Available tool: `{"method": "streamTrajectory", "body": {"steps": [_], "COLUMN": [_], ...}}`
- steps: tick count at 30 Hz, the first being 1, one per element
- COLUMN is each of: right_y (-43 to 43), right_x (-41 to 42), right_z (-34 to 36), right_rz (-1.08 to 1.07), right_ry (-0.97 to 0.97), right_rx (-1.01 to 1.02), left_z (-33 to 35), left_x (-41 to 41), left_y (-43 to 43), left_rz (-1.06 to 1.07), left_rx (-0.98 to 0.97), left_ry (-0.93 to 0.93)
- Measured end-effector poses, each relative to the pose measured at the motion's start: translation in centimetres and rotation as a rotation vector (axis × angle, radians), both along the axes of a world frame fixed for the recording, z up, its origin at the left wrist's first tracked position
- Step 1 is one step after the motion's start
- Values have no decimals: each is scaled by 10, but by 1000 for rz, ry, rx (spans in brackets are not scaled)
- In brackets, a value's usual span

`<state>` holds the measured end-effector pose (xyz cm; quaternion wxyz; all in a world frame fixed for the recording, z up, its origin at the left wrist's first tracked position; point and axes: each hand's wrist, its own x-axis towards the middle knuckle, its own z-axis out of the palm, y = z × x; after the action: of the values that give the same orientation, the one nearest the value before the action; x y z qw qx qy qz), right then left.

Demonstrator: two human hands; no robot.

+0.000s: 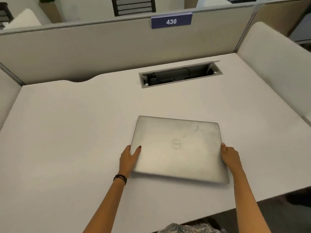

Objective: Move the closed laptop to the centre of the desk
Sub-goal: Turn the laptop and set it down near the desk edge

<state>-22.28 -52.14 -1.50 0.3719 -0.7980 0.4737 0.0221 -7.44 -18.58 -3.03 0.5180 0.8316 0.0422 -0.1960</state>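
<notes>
A closed silver laptop (178, 148) with a round logo on its lid lies right of the middle of the white desk (67, 140). Its near edge is blurred and looks slightly lifted off the surface. My left hand (130, 157) grips the laptop's left edge, thumb on the lid. My right hand (230, 157) grips the right edge, fingers curled under it. A dark band circles my left wrist.
An open cable tray (180, 74) is cut into the desk behind the laptop. Beige partition walls (84, 52) enclose the back and both sides, with a blue sign reading 436 (171, 21) on the back one. The desk's front edge runs at lower right.
</notes>
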Motion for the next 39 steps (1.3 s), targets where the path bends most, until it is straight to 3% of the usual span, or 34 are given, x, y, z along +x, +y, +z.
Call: {"method": "streamTrajectory", "body": {"steps": [4,10,14,25,30,39], "right_y": [-17,-30,-34,-33,-33,-13], "right_x": [-7,-2,1,-1,-5,-34], "right_z": [10,20,25,7,0,-20], "right_rz": [95,205,258,381,337,25], "right_ry": [54,160,229,220,139,-270], "right_rx": [-12,62,62,-301,-342,-337], "left_z": [4,19,31,40,36,30], "left_x": [-5,8,9,1,-1,-24], "left_y": [-11,-5,-5,-13,-13,-9], "left_rz": [-108,-420,-514,-600,-581,-477], "left_rx": [192,572,708,930,935,979], "left_ry": [-38,62,109,-55,-107,-268]}}
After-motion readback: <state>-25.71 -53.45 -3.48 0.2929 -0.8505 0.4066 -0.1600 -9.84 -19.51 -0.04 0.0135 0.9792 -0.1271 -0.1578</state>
